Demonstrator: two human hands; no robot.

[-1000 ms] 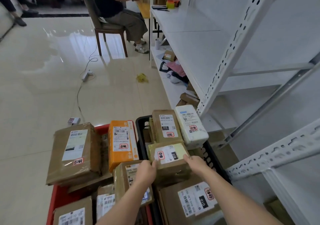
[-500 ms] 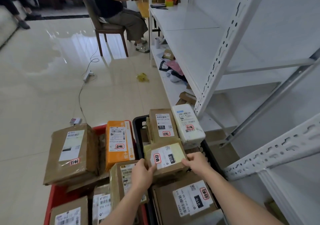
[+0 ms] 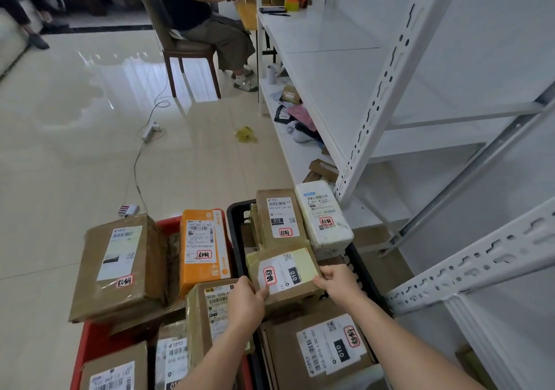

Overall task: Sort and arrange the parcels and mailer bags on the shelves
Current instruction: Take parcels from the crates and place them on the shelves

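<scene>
A small brown parcel with a yellowish taped top and a white "010" label [image 3: 285, 272] lies on the pile in the black crate [image 3: 235, 233]. My left hand [image 3: 246, 302] grips its near left corner and my right hand [image 3: 339, 281] grips its near right corner. Behind it in the crate stand a brown parcel [image 3: 277, 217] and a white parcel [image 3: 322, 212]. A flat brown box [image 3: 318, 350] lies under my forearms. The red crate [image 3: 90, 341] on the left holds an orange parcel [image 3: 204, 247], a large brown parcel [image 3: 120, 266] and several others.
White metal shelves [image 3: 324, 71] run along the right, with a slotted upright [image 3: 384, 83] close to the crates. Mailer bags and small boxes [image 3: 300, 119] lie on the lowest shelf. A seated person on a chair [image 3: 177, 44] works at the far end. A power strip and cable [image 3: 150, 130] cross the tiled floor.
The view has shifted slightly toward the crates. Both hands have stayed on the small parcel's near corners, which has tilted a little in the pile.
</scene>
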